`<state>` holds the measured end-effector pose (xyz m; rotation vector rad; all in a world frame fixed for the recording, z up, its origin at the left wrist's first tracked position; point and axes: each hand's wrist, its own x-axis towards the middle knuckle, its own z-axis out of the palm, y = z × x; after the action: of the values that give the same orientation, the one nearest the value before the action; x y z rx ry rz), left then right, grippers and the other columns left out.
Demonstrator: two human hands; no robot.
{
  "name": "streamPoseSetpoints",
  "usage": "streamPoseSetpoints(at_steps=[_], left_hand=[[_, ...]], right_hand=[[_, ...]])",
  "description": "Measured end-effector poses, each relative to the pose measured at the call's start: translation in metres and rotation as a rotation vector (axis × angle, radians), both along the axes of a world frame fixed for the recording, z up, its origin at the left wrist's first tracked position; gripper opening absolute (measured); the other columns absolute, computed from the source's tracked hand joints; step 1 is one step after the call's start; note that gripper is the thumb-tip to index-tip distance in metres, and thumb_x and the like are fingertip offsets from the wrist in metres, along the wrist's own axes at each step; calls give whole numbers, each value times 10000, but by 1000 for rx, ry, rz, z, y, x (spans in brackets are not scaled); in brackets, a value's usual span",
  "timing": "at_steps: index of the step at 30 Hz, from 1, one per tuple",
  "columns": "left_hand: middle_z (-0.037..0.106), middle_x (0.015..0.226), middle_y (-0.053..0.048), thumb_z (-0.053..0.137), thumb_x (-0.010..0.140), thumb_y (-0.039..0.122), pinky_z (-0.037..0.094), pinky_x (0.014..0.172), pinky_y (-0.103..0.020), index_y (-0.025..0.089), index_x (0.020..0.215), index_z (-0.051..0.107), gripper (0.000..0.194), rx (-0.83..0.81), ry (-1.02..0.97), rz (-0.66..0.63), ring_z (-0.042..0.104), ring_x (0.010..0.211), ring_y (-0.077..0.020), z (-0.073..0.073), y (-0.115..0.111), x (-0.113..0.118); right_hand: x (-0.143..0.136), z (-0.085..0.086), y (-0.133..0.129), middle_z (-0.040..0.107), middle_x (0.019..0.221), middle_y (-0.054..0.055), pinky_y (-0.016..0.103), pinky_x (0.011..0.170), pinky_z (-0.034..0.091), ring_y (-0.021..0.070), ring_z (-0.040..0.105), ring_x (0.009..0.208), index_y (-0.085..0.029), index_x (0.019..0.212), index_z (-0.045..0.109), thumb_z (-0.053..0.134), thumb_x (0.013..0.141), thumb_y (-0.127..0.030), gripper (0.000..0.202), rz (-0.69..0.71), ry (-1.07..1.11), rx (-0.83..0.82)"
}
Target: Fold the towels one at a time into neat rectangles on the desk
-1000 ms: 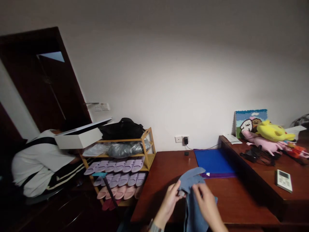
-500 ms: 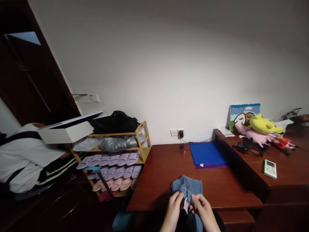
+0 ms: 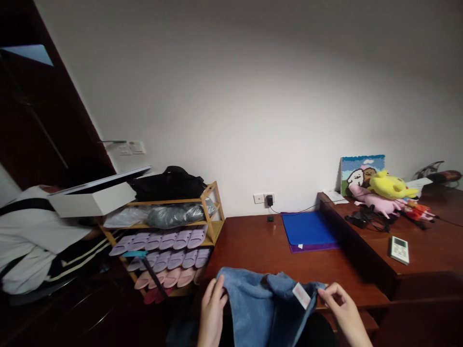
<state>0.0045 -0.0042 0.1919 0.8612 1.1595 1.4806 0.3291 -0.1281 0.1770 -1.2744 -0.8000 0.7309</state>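
We hold a blue towel [image 3: 264,308] stretched between both hands at the near edge of the wooden surface [image 3: 260,246]. Our left hand [image 3: 211,308] pinches its left corner, fingers closed on the cloth; our right hand [image 3: 342,308] pinches the right edge beside a white label [image 3: 301,295]. To spread it well, we judge both grips should stay level, keeping the top edge taut and clear of the blue mat [image 3: 307,230].

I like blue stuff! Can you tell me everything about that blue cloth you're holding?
The blue cloth looks soft and fuzzy, like a towel. It is stretched wide between the left hand and the right hand, which pinch its top corners. A small white tag shows near the right corner. It hangs down before the wooden desk.
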Motion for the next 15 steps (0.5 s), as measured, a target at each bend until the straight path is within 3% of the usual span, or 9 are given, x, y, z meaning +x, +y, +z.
streamPoseSetpoints(at_steps=[3, 5, 8, 10, 15], left_hand=[[727, 948, -59, 757, 712, 687, 576, 737, -325, 232, 1003, 631, 555, 139, 205, -105, 715, 885, -241, 7, -22, 38], [731, 981, -67, 704, 772, 684, 572, 802, -334, 242, 1045, 652, 522, 250, 305, -178, 707, 912, -238, 15, -40, 67], [711, 908, -58, 588, 904, 598, 555, 870, -324, 242, 871, 711, 379, 386, 408, -377, 690, 907, -224, 19, -64, 99], [685, 861, -54, 557, 928, 578, 566, 834, -307, 233, 807, 713, 397, 402, 385, -464, 682, 863, -216, 11, -77, 109], [668, 1135, -116, 703, 806, 627, 610, 828, -319, 230, 1087, 697, 486, 456, 258, -450, 700, 925, -233, -32, -93, 110]], right_hand=[[-28, 9, 3, 494, 617, -31, 269, 607, 394, 148, 454, 622, -222, 584, 545, 796, 639, -730, 569, 76, 6, 16], [-50, 14, 6, 478, 604, -41, 262, 587, 375, 134, 428, 600, -220, 595, 543, 795, 658, -717, 560, 131, 24, 35], [-72, 17, 8, 473, 604, -48, 254, 584, 369, 123, 415, 591, -218, 622, 547, 798, 696, -676, 527, 193, 50, 76], [-80, 15, 7, 482, 607, -48, 251, 590, 382, 121, 427, 593, -215, 638, 559, 805, 704, -659, 512, 214, 73, 91], [-91, 0, -1, 517, 578, -40, 239, 561, 393, 121, 452, 556, -221, 647, 543, 778, 715, -697, 535, 174, 144, 77]])
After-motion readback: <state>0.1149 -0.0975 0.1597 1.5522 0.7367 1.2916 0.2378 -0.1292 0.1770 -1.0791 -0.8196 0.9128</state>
